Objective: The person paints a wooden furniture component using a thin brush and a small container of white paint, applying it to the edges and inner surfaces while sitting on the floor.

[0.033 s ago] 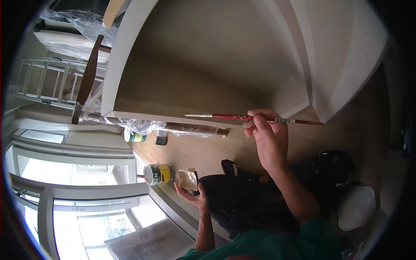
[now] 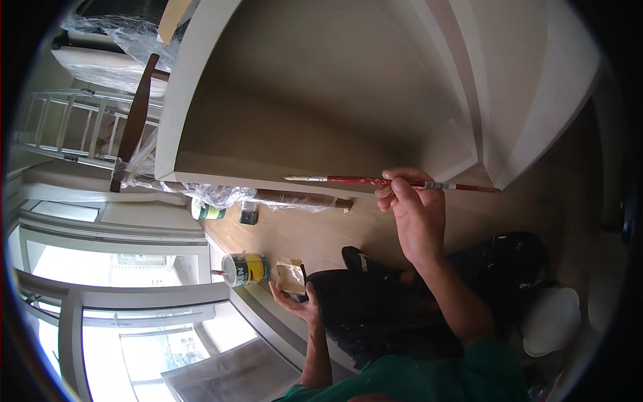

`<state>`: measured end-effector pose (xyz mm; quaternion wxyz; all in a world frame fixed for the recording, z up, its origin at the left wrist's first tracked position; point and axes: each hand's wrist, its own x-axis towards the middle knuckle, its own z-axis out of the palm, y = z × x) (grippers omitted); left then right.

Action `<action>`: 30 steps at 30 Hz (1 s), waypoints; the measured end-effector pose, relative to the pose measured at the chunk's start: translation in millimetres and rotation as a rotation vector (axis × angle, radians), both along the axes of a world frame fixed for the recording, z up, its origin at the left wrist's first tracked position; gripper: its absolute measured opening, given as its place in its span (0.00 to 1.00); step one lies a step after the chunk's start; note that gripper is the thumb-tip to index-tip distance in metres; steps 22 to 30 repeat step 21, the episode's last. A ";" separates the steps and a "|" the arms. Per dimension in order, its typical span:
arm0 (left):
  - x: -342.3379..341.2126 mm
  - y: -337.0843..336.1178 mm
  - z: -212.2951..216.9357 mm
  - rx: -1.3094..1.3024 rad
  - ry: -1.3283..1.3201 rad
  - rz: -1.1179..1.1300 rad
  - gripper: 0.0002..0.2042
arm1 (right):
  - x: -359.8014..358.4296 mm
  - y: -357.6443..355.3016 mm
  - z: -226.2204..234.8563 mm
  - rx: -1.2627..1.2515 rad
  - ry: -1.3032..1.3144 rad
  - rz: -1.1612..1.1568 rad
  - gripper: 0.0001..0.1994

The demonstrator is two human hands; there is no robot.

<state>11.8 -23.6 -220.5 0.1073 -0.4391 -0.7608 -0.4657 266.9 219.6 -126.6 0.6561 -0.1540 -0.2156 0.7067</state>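
Observation:
My right hand (image 2: 416, 214) pinches a slim paintbrush (image 2: 355, 180) by its red handle. The brush lies almost level, its pale bristles pointing left, close to the lower edge of a large light-coloured cabinet (image 2: 305, 127). I cannot tell whether the bristles touch that edge. Lower and to the left, my left hand (image 2: 296, 307) holds a small square container (image 2: 291, 276) with a dark side, wet-looking cream paint inside. Part of this hand's grip is hidden behind the container. A paint can (image 2: 248, 269) with a yellow and dark label stands just beyond it.
Plastic-wrapped wooden furniture (image 2: 288, 199) lies along the cabinet. Behind are a green-and-white can (image 2: 209, 210), a small black box (image 2: 249, 214) and a metal ladder (image 2: 74, 130). A white bucket (image 2: 551, 321) sits at the right beside my bent legs. Glass doors (image 2: 154, 342) fill the lower left.

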 end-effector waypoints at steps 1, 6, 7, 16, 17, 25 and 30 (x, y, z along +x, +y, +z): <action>0.2 -1.1 0.1 -0.006 0.004 0.007 0.47 | -0.8 -0.1 0.4 0.004 -0.001 0.008 0.09; -0.3 -3.4 0.2 -0.026 -0.014 0.023 0.48 | -2.6 -0.5 1.6 -0.015 -0.014 0.006 0.09; -1.0 -3.0 -0.1 -0.017 -0.027 0.022 0.49 | -2.2 -0.5 2.1 -0.012 -0.008 0.001 0.09; 0.7 -1.9 0.7 -0.015 -0.061 0.025 0.51 | -0.7 -1.1 5.0 -0.015 -0.013 0.006 0.09; 0.1 -2.2 0.7 -0.017 -0.059 0.023 0.51 | 0.4 -1.0 4.1 -0.011 -0.012 0.005 0.09; -1.3 -3.1 -2.7 -0.004 -0.069 0.012 0.51 | 0.6 -0.8 2.5 0.018 0.033 0.009 0.09; -1.3 -3.1 -2.7 -0.004 -0.069 0.012 0.51 | 0.6 -0.8 2.5 0.018 0.033 0.009 0.09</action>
